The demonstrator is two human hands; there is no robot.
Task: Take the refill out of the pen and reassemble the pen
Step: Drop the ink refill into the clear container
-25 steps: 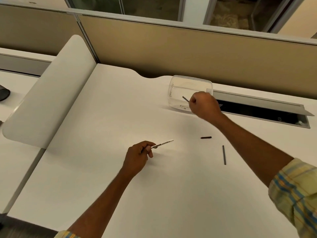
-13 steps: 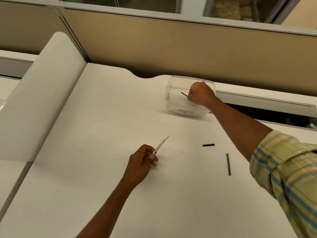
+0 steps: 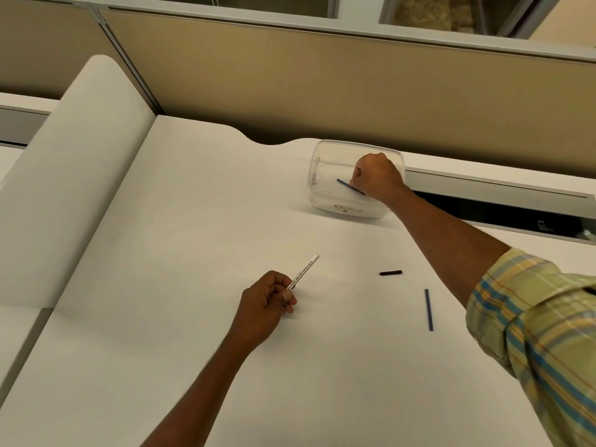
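White printed pen barrel (image 3: pixel 304 271) gripped in left hand (image 3: pixel 269 300), raised steeper than before | right hand (image 3: pixel 375 177) pinching thin blue refill (image 3: pixel 345 184), now inside clear plastic tub (image 3: pixel 322 156) at 1 o'clock | tub's handwritten label illegible | black cap (image 3: pixel 390 272) and second blue refill (image 3: pixel 428 309) lie on bench (image 3: pixel 193 204), 3 o'clock.

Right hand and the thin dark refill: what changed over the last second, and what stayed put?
The right hand carried the refill from the near rim of the clear container to over its inside, still pinched. The left hand swung the white pen barrel to point further away from the person. The black cap and the blue refill kept their places on the desk.
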